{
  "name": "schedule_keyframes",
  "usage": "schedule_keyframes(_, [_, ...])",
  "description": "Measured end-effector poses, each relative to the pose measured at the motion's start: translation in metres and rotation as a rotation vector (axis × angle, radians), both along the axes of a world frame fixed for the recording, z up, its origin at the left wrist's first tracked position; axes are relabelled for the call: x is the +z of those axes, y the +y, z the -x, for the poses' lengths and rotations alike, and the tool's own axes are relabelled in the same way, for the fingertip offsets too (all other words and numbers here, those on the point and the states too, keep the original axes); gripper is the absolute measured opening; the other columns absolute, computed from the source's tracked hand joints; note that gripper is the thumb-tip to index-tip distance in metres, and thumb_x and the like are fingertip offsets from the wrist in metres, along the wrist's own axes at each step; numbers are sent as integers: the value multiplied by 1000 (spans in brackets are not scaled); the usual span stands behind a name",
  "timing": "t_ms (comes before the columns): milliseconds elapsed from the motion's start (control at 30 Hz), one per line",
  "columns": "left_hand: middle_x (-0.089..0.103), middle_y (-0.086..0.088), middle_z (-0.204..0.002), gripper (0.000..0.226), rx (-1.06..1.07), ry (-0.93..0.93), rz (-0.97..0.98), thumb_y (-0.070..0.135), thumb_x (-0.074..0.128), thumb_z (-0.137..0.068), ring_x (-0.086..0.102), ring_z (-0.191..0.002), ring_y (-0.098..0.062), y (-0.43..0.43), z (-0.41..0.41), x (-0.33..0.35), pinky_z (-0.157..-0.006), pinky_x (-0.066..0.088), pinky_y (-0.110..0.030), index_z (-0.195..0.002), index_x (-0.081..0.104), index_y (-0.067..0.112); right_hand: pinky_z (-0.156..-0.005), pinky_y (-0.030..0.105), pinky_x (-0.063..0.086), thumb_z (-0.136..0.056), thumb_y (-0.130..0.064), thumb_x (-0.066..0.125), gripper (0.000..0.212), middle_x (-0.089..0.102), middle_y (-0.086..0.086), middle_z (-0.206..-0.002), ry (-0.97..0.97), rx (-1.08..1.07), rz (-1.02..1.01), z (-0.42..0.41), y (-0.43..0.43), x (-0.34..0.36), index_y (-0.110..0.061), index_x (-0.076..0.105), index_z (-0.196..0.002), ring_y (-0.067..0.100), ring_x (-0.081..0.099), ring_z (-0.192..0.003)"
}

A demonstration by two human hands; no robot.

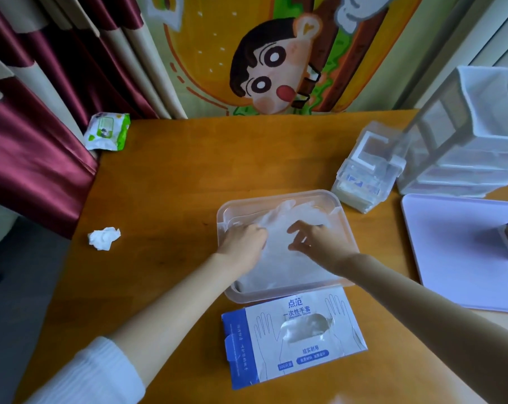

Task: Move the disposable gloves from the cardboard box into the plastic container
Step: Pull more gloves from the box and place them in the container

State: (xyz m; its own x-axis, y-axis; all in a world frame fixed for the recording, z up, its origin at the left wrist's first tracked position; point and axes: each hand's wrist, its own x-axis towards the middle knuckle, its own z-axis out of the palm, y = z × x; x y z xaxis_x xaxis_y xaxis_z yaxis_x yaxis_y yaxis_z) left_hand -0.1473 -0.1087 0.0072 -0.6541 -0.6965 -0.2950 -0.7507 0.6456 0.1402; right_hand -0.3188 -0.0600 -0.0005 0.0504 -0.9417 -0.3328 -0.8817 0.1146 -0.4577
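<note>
Mid-frame, a clear rectangular plastic container (255, 295) held crumpled translucent white gloves (279, 258); the left hand (242, 243) gripped them, and the right hand (314, 240), fingers spread, touched them.

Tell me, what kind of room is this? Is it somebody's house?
Most likely a room in someone's home, not a shop or factory. A cartoon wall hanging and maroon-and-cream curtains hang behind the wooden table. A clear plastic drawer unit stands at the table's right side.

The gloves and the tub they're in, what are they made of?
The gloves look like thin, cloudy plastic film: they crumple softly and light shows through. The tub looks like smooth, stiff, clear plastic: its walls are see-through.
</note>
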Motion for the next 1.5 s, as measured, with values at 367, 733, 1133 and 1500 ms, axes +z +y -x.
schedule_keyframes(367, [14,-19,-151,78,-53,-461,-97,20,62,-88,27,-134,-41,4,23,-59,-104,34,-41,-148,14,11,-104,39,33,-84,-40,67,86,27,10,-145,585,351,-188,-2,-13,-46,-16,14,-148,28,37,-129])
schedule_keyframes(733, [-2,-18,-156,86,-84,-574,-106,8,57,-90,16,-139,-47,2,19,-70,-102,43,-37,-151,-4,10,-114,37,19,-88,-33,63,82,22,15,-150,683,478,-145,0,-18,-46,-3,14,-147,30,26,-136])
schedule_keyframes(1133, [47,-10,-138,42,-92,-244,118,11,44,-96,45,-127,-28,14,10,-6,-105,31,-41,-138,38,10,-102,33,36,-96,-21,51,39,52,4,-131,246,93,103,-1,18,15,-16,47,-134,23,43,-123])
schedule_keyframes(1500, [57,0,-82,38,-253,423,212,5,80,-58,59,-72,-16,117,-6,-7,-64,50,-25,-89,60,15,-50,23,34,-82,-7,46,11,53,0,-79,37,270,529,-18,133,-12,-16,49,-86,14,48,-64])
